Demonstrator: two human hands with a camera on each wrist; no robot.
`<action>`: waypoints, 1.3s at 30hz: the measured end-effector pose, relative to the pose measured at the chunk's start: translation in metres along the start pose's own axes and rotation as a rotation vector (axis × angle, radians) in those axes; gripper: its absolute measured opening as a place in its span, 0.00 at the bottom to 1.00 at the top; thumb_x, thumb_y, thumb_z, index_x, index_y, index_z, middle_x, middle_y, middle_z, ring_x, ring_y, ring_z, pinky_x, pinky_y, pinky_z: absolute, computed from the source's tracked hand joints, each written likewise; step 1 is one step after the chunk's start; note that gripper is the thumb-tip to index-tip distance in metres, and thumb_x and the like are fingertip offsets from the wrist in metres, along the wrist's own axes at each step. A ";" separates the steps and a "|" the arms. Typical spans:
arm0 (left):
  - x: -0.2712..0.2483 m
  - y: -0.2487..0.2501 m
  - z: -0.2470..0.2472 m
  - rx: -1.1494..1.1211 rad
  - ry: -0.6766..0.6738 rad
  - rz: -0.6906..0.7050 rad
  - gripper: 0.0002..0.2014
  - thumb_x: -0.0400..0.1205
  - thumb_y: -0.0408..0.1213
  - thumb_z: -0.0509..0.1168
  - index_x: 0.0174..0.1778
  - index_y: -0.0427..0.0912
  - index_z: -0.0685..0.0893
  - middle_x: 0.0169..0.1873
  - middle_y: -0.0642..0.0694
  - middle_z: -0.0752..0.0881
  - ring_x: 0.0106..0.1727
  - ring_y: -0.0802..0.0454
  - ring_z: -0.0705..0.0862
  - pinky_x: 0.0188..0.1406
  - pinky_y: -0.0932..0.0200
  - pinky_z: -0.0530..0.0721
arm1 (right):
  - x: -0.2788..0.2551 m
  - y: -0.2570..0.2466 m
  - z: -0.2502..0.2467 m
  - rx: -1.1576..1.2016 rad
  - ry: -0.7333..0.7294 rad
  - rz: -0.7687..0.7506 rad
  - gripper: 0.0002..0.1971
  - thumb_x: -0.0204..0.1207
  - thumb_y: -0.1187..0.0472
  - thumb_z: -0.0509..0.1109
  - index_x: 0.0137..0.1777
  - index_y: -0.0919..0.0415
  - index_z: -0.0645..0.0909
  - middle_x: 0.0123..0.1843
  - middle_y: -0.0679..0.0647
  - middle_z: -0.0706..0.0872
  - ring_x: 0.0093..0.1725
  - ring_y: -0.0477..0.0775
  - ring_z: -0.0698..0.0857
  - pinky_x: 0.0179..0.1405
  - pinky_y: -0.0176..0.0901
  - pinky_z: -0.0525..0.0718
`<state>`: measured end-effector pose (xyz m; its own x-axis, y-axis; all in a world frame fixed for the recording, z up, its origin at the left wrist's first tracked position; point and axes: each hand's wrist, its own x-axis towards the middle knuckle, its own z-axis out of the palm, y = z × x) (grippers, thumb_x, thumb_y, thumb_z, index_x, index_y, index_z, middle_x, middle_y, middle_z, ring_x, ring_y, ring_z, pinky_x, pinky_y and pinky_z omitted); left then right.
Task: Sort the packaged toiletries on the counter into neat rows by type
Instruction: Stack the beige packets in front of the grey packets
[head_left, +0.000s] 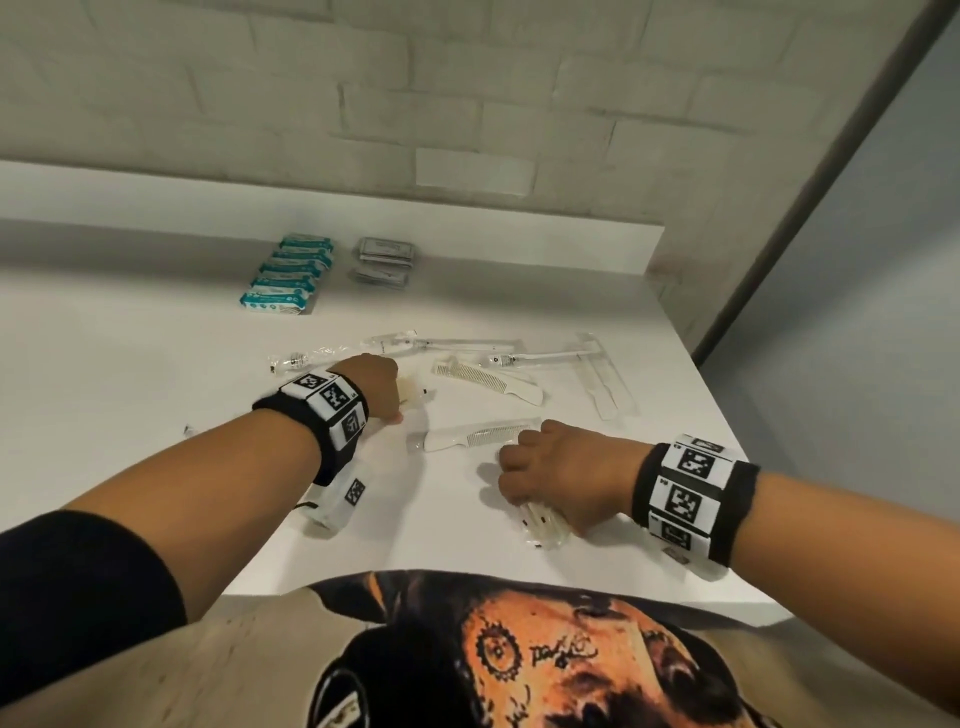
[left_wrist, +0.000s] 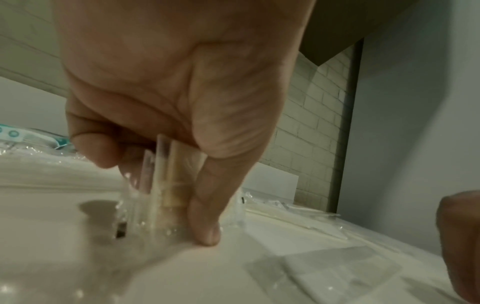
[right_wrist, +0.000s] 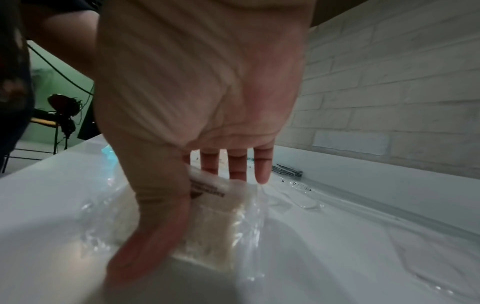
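My left hand (head_left: 387, 395) pinches several clear-wrapped beige packets (left_wrist: 166, 185) between thumb and curled fingers, standing them on edge on the white counter (head_left: 156, 374). My right hand (head_left: 519, 483) lies over more clear-wrapped beige packets (right_wrist: 218, 218) near the front edge, thumb along one side and fingers over the far edge. Wrapped white combs (head_left: 488, 384) and wrapped toothbrushes (head_left: 441, 343) lie loose between and beyond the hands. One comb (head_left: 478, 434) lies just left of my right hand.
At the back left, teal packets (head_left: 288, 273) lie in a neat column, with grey sachets (head_left: 384, 260) stacked beside them. Another wrapped comb (head_left: 605, 387) lies near the counter's right edge. A brick wall and a raised ledge (head_left: 467, 218) close the back.
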<state>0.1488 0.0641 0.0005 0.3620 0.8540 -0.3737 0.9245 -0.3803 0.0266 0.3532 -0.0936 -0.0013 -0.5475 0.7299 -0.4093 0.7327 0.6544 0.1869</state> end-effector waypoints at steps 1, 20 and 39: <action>-0.001 0.000 0.001 -0.040 0.007 0.017 0.26 0.76 0.43 0.70 0.69 0.39 0.75 0.65 0.42 0.81 0.63 0.44 0.80 0.55 0.54 0.79 | 0.000 0.001 -0.001 0.001 -0.015 0.010 0.26 0.61 0.55 0.78 0.58 0.46 0.73 0.59 0.47 0.74 0.57 0.54 0.75 0.52 0.47 0.74; -0.045 -0.033 -0.026 -2.097 -0.183 0.418 0.29 0.82 0.55 0.59 0.68 0.34 0.79 0.60 0.33 0.83 0.60 0.40 0.84 0.61 0.41 0.83 | 0.127 0.007 -0.115 1.326 0.946 0.596 0.08 0.79 0.54 0.70 0.45 0.56 0.88 0.47 0.53 0.80 0.40 0.47 0.84 0.45 0.38 0.82; -0.024 -0.139 -0.019 -2.158 -0.081 0.111 0.23 0.79 0.53 0.66 0.58 0.36 0.82 0.43 0.38 0.86 0.37 0.47 0.88 0.32 0.57 0.91 | 0.184 -0.010 -0.139 1.410 1.212 0.390 0.11 0.66 0.76 0.78 0.38 0.58 0.90 0.39 0.52 0.83 0.36 0.38 0.82 0.41 0.28 0.79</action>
<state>0.0134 0.1032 0.0237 0.4589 0.8276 -0.3232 -0.4084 0.5195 0.7506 0.1888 0.0614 0.0457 0.2165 0.9126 0.3468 0.2756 0.2836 -0.9185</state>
